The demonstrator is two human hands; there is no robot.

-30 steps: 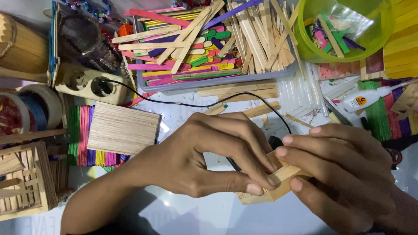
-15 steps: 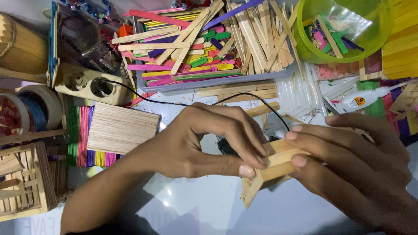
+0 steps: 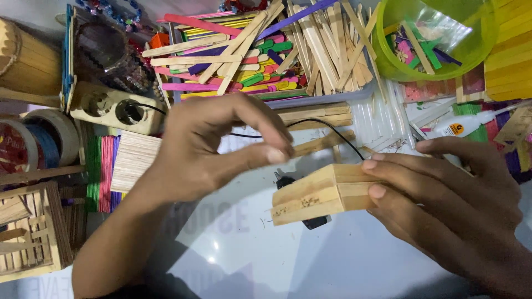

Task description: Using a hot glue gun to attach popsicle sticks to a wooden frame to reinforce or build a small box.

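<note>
My right hand [image 3: 443, 205] grips a small box-like block of glued plain wooden craft sticks [image 3: 316, 194] by its right end, holding it level just above the white table. My left hand [image 3: 216, 149] hovers up and to the left of the block. It does not touch the block, and its thumb and fingertips are pinched together with nothing visible between them. A black glue gun [image 3: 313, 222] pokes out from under the block, and its black cable [image 3: 332, 128] runs back behind my left hand. A loose plain stick [image 3: 324, 143] lies just past my fingertips.
A tray of coloured and plain craft sticks [image 3: 249, 61] sits at the back, with a green bowl [image 3: 438, 33] to its right. A power strip [image 3: 111, 108], tape rolls [image 3: 39, 141], a stick panel [image 3: 133, 160] and a small wooden crate [image 3: 30, 238] crowd the left. A glue bottle [image 3: 465, 126] lies right.
My left hand has let go of the block and lifted up and left, fingers pinched. My right hand has turned the block level and now holds it alone.
</note>
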